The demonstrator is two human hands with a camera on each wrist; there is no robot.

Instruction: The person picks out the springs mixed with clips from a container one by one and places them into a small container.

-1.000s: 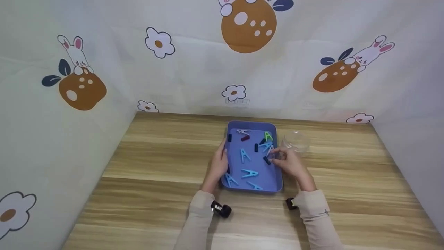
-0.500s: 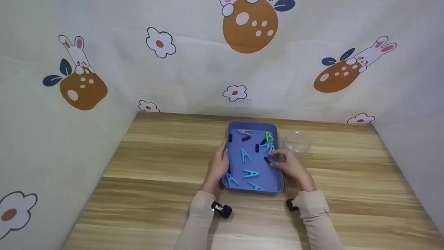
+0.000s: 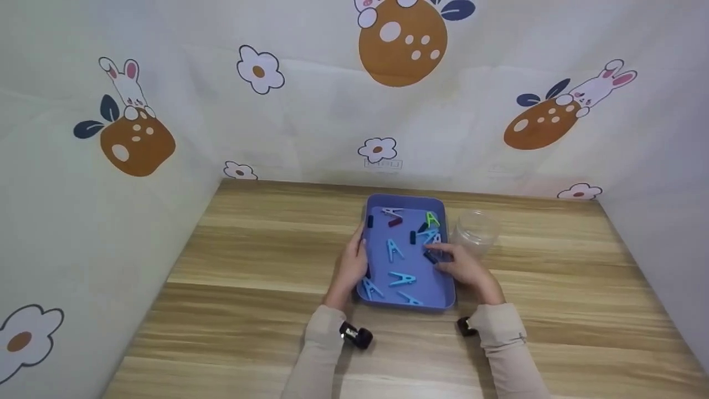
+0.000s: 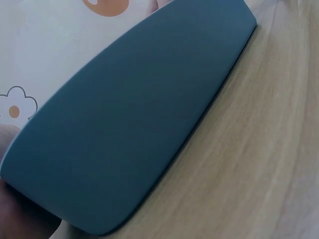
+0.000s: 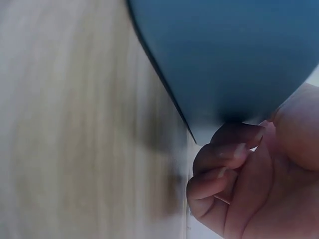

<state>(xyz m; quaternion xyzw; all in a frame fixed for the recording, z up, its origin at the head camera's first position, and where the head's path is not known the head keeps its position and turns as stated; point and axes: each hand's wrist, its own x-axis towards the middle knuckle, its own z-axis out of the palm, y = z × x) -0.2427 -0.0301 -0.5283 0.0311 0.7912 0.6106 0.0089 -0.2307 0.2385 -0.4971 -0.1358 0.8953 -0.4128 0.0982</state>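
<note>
A blue-purple plastic tray (image 3: 412,299) on the wooden table holds several clothespins and small block-like pieces. My left hand (image 3: 353,266) grips its left wall, the thumb lying along the rim. On the right, my right hand (image 3: 465,271) reaches over the rim with index finger and thumb spread around a small dark piece (image 3: 430,257). Close to those fingertips lie a blue clothespin (image 3: 427,235) and a pale one, partly hidden. In the right wrist view the remaining fingers (image 5: 212,185) curl outside the tray wall (image 5: 224,59). From the left wrist, the tray's outer wall (image 4: 129,114) hides its contents.
Just right of the tray stands a clear round jar (image 3: 477,227), near the right hand. Elsewhere in the tray are a green clothespin (image 3: 432,219), a dark red piece (image 3: 395,222) and more blue clothespins (image 3: 394,250). A printed cloth surrounds the table (image 3: 255,249) on three sides.
The right index finger and thumb have moved farther apart around the dark piece. The left hand keeps its grip on the tray. The whole head view has shifted slightly.
</note>
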